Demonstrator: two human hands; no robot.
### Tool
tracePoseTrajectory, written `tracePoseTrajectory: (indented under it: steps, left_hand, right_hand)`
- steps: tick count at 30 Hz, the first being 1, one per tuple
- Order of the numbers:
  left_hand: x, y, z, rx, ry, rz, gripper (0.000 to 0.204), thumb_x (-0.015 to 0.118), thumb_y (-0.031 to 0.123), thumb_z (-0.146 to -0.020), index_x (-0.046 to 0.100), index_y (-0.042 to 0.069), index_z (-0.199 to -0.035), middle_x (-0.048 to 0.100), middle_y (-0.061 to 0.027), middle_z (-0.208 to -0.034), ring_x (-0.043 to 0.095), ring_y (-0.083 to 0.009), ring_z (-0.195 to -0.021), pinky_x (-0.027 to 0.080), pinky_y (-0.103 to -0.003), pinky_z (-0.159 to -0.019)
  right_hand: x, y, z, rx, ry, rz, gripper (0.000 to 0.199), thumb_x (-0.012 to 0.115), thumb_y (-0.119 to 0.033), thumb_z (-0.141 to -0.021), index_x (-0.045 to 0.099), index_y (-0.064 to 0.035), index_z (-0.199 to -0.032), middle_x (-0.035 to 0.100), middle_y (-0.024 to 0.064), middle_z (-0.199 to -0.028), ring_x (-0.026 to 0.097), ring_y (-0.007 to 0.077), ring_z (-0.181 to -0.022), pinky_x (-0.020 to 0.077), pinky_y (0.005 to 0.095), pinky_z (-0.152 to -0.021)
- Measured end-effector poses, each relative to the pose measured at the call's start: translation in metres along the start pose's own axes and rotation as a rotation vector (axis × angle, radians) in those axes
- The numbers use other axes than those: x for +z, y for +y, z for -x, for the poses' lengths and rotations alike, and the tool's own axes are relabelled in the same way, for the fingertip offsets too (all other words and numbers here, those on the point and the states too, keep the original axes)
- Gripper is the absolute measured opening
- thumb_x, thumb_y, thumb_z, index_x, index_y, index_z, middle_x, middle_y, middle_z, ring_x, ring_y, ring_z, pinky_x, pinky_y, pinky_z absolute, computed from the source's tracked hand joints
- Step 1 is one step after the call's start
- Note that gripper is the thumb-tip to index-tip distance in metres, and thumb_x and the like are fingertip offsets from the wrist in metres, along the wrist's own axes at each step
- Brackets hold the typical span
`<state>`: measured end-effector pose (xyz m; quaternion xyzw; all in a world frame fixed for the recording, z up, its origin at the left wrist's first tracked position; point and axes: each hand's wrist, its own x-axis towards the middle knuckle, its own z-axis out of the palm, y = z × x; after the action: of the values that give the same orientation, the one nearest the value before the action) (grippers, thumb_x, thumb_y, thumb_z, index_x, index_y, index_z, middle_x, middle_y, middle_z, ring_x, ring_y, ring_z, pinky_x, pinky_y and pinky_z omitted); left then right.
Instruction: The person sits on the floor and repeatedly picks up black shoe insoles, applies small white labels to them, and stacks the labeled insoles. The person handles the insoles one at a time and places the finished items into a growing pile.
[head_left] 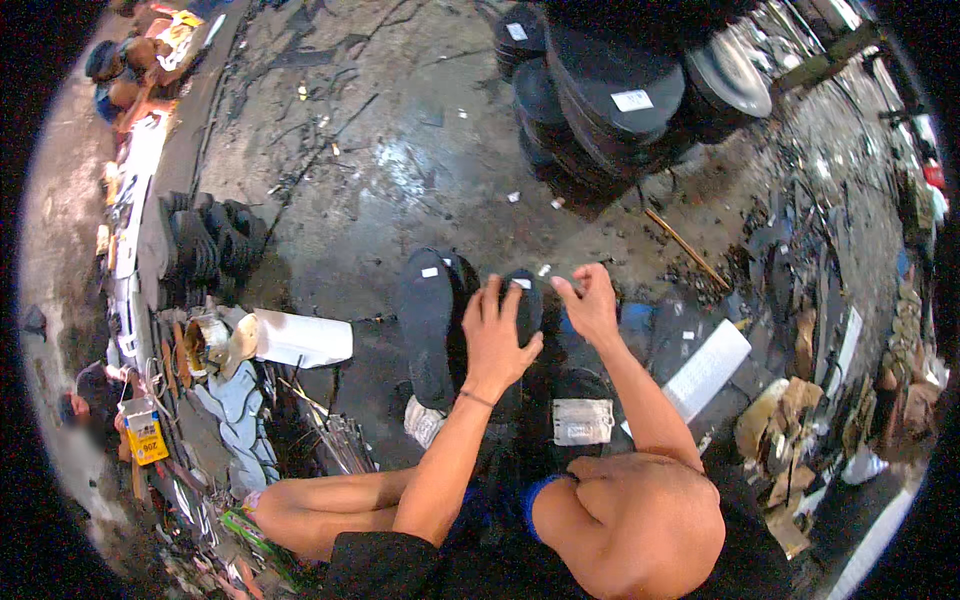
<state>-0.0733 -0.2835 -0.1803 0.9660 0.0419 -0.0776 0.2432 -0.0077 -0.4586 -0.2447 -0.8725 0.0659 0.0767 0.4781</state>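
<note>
My left hand (498,335) rests with its fingers spread on a black shoe sole (522,310) that carries a small white label near its far end. My right hand (592,305) is raised just to the right of that sole, thumb and forefinger closed together. Whatever lies between its fingertips is too small to name. A small white sticker (544,270) shows just beyond the right thumb; I cannot tell whether the hand touches it. Left of my left hand lies a pile of black soles (430,330), the top one with a white label.
Tall stacks of black slabs (615,90) stand at the far right. Black soles (205,240) stand in rows on the left, near a white sheet (300,338). A perforated white sheet (705,370), a wooden stick (687,248) and scraps lie rightward. A person (125,75) is at the far left.
</note>
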Motion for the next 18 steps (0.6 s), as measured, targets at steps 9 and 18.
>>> tracePoseTrajectory:
  steps: [9, 18]
  left_hand:
    - [-0.057, -0.119, 0.010, -0.524, 0.052, 0.794, 0.070, 0.078, 0.035, -0.090, 0.050, -0.009, -0.136, 0.059, -0.0174, -0.134, 0.057, -0.0254, -0.121, 0.047, -0.037, -0.101]
    - [-0.084, -0.069, -0.025, -0.592, 0.243, 0.872, 0.074, 0.054, 0.049, -0.103, 0.037, -0.006, -0.151, 0.041, -0.0240, -0.154, 0.039, -0.0356, -0.143, 0.031, -0.042, -0.118]
  right_hand:
    - [0.108, -0.084, 0.061, -0.082, -0.612, -0.309, 0.094, 0.078, -0.045, -0.084, 0.033, 0.0091, -0.147, 0.048, 0.0281, -0.141, 0.045, 0.0379, -0.135, 0.0334, 0.0471, -0.116]
    - [0.065, -0.099, -0.005, -0.502, -0.295, 0.688, 0.107, 0.078, -0.046, -0.077, 0.023, 0.0055, -0.154, 0.047, 0.0264, -0.135, 0.047, 0.0449, -0.129, 0.0431, 0.0509, -0.103]
